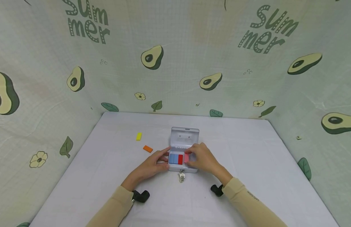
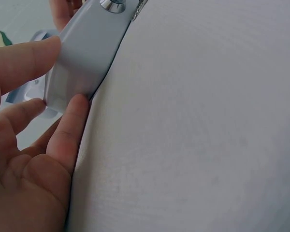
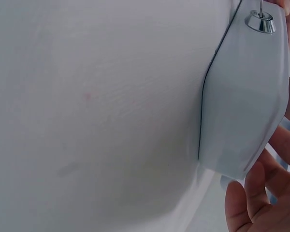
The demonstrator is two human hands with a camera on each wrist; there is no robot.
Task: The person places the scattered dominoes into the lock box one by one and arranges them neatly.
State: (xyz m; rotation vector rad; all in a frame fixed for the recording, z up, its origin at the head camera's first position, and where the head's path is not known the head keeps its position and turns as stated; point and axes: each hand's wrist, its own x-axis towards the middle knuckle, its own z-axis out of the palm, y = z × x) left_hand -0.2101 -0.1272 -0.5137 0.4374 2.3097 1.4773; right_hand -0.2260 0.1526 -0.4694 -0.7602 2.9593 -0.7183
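Nearest cam: beige L sleeve (image 1: 113, 209) and R sleeve (image 1: 249, 203), entering from bottom edge; R bears small dark lettering, illegible. Black wrist mount (image 1: 141, 196) at L cuff; 2nd black mount (image 1: 217, 190) at R cuff.

L hand (image 1: 150, 165): fingers extended & spread, touching L end of box, thumb at front L corner; L wrist view confirms fingertip contact. No block held.

R hand (image 1: 204, 158): thumb & index pinch pink block (image 1: 186, 158) over R part of box interior; remaining fingers loosely bent by R end of box, per R wrist view. Whether block touches box floor: cannot tell.

Box (image 1: 172, 168): pale grey, sits on table betwn hands, approx. mid-width. Lid (image 1: 184, 137) hinged at rear, raised & leaning back, inner face toward cam. Contents, L to R: blue block (image 1: 171, 158), 2nd blue block (image 1: 175, 159), red block (image 1: 180, 159), all side by side; pink one just R of red, narrow gap.

Lock (image 3: 261, 21): round, chromed, on front wall, key inserted. Keys (image 1: 181, 177) hang in front.

Loose on table, L of box: orange block (image 1: 148, 148), near L hand, lying at an angle; yellow block (image 1: 139, 136), farther back, apart from orange.

Table (image 1: 235, 138): white cover. Surround: pale fabric (image 1: 181, 28) at rear & both sides, printed w/ avocados, leaves, flowers & "summer" lettering.
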